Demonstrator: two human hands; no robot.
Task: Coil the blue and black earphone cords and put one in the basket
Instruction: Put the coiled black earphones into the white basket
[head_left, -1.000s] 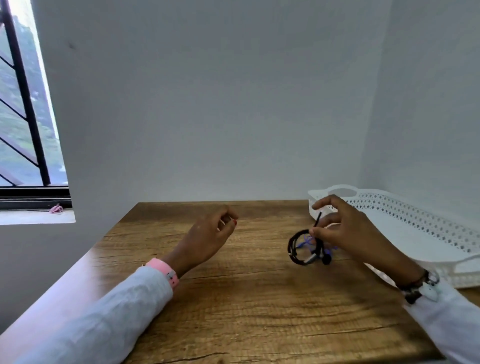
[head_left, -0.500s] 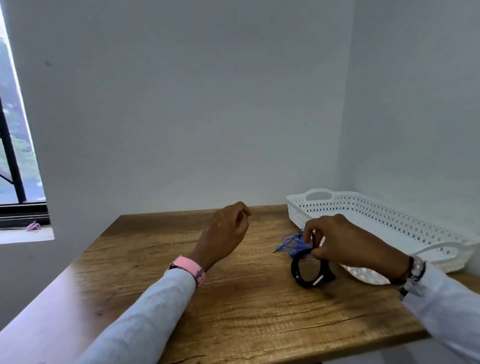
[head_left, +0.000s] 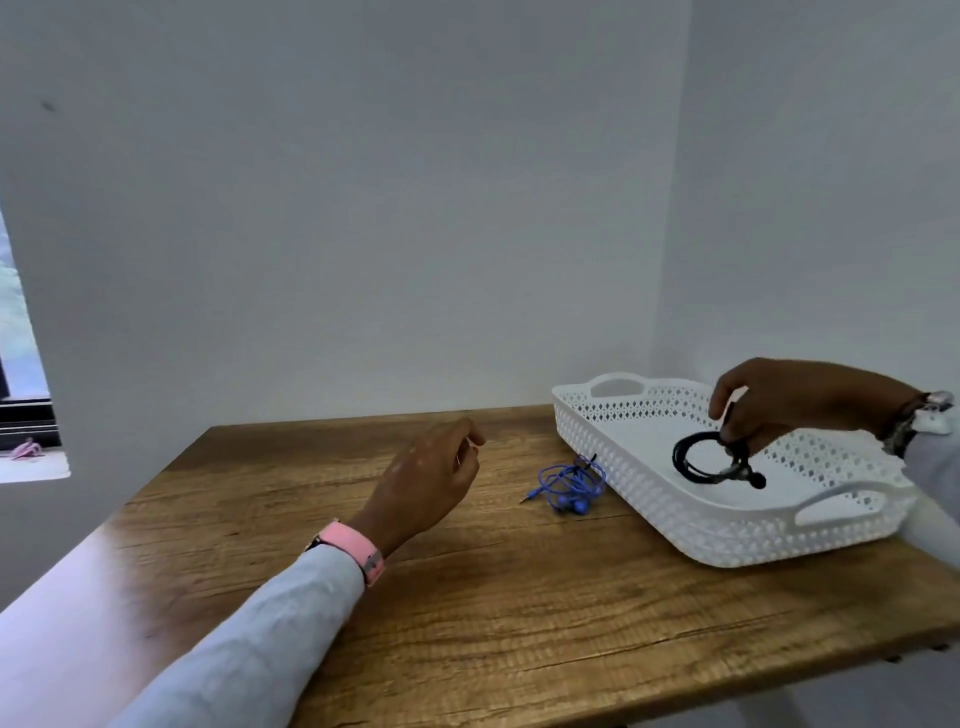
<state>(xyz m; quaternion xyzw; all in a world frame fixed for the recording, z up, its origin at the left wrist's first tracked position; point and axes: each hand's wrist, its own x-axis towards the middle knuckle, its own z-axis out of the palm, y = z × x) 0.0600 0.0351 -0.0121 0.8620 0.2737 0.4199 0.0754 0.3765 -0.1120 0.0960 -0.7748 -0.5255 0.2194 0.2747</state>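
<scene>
Black earphone cord (head_left: 698, 460), coiled, hangs just below our right hand (head_left: 769, 402), pinched in its fingertips over the inside of the white basket (head_left: 649, 499). Blue earphone cord (head_left: 571, 483) lies bunched on the table (head_left: 467, 597) beside the basket. Our left hand (head_left: 426, 488) hovers loosely curled, holding nothing.

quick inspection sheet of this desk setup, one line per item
surface: wooden table, grain visible, set against white walls.
job's things: black earphone coil held over the inside of the white basket; blue earphone cord bundled on the table just left of the basket.
clutter: nothing seen on the table.
hands: right hand pinches the black coil; left hand hovers over the table, fingers loosely curled, holding nothing.
cables: only the two earphone cords.
surroundings: window at left, small pink item on its sill.
</scene>
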